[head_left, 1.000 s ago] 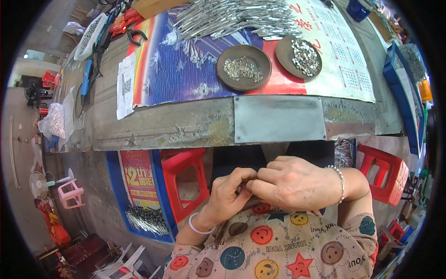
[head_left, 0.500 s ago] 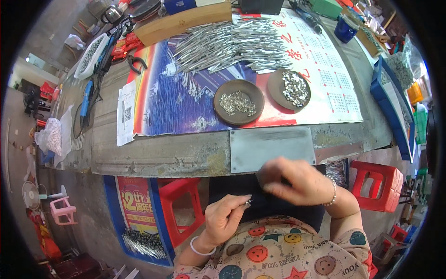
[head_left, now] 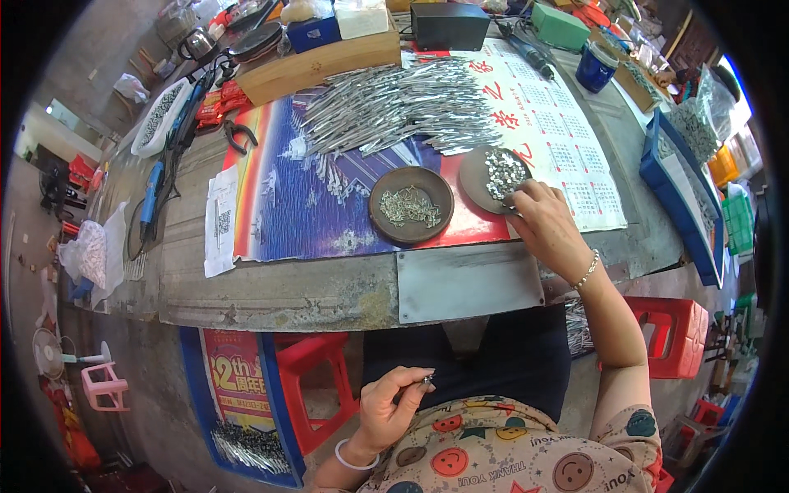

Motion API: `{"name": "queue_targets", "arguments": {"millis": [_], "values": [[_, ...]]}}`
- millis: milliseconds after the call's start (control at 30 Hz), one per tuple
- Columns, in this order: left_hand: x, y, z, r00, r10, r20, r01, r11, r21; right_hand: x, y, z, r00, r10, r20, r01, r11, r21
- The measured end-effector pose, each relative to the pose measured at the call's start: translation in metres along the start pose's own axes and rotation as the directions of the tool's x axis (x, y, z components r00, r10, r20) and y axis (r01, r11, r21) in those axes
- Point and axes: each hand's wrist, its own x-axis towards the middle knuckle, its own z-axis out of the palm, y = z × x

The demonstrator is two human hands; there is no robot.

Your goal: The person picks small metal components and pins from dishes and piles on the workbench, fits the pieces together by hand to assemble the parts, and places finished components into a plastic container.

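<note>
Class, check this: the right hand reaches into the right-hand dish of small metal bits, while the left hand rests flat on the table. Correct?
Not quite. In the head view the left hand is off the table, near the lap, pinching a small metal piece. The right hand does reach the right-hand dish.

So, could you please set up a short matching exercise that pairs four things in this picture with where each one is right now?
Things:
1. left hand
2. right hand
3. pile of silver metal strips
4. blue cup

Places:
a. at the rim of the right-hand round dish of shiny metal bits
b. far side of the table, near the green box
c. low by the lap, pinching a small metal piece
d. spread over the poster behind the two dishes

Pairs: 1-c, 2-a, 3-d, 4-b
</note>
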Motion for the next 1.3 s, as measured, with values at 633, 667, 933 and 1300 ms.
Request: {"name": "queue_targets", "arguments": {"millis": [633,667,933,1300], "values": [[0.005,-0.004,0.006,0.999,-0.008,0.051,0.009,1.0,-0.021,0.01,0.0,0.002,0.991,-0.13,-0.025,0.13,0.991,-0.017],[0.006,-0.003,0.007,0.999,-0.01,0.047,0.011,1.0,-0.017,0.005,-0.005,-0.002,0.992,-0.121,-0.026,0.121,0.993,0.011],[0.004,-0.01,0.009,0.995,-0.097,0.036,0.101,0.98,-0.174,-0.053,-0.073,-0.011,0.956,-0.285,0.069,0.183,0.763,0.62],[0.004,-0.002,0.027,0.983,-0.102,-0.151,0.028,0.904,-0.427,-0.084,-0.108,0.008,0.978,-0.179,0.11,-0.02,0.443,0.896]]}}
